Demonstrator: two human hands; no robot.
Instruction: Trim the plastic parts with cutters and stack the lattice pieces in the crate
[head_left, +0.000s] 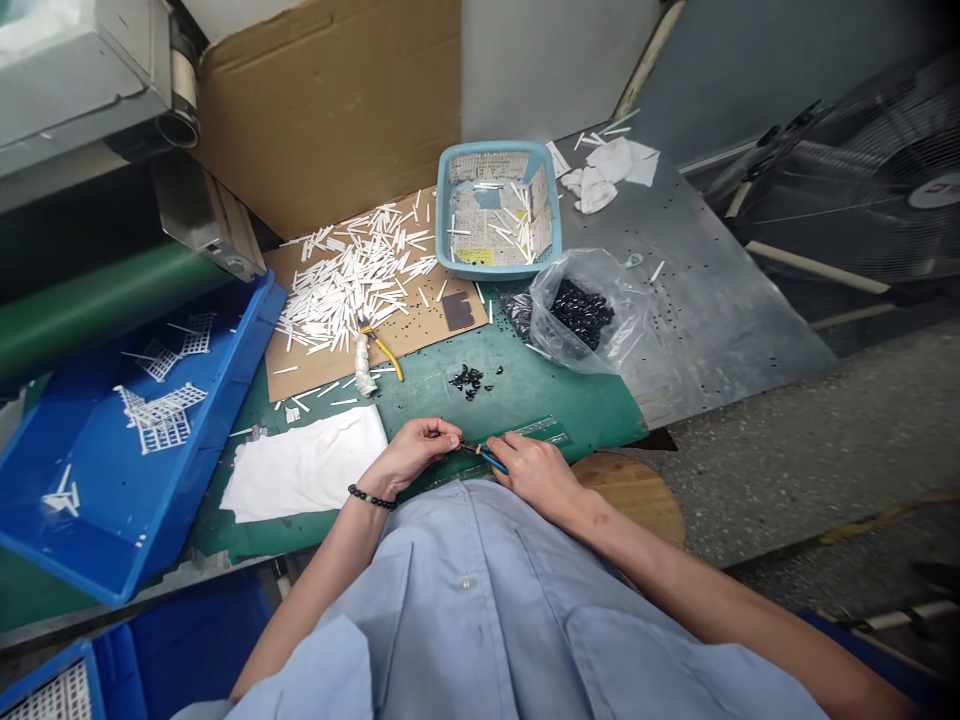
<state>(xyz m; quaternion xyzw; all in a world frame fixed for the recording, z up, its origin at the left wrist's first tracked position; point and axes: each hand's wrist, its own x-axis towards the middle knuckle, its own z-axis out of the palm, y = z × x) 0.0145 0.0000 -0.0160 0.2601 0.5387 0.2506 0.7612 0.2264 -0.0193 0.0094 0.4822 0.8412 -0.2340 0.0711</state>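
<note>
My right hand [538, 474] is closed round a small pair of pliers [493, 459] with blue handles, their jaws pointing left. The fingertips of my left hand [420, 448] are pinched together at the jaws; what sits between them is too small to make out. A beaded bracelet [373, 497] circles the left wrist. Just beyond the hands, a little heap of small black pieces [469, 382] lies on the green mat [427, 385]. Farther right, a clear plastic bag [630, 305] stands open, holding many similar black pieces [579, 315].
White sticks [349, 285] are piled on cardboard [304, 375], beside yellow-handled pliers [389, 360]. Behind stands a light-blue basket [556, 215] with sticks inside. A white cloth [307, 465] lies left, near a blue tray [225, 385] holding white grids. A fan [885, 190] is at right.
</note>
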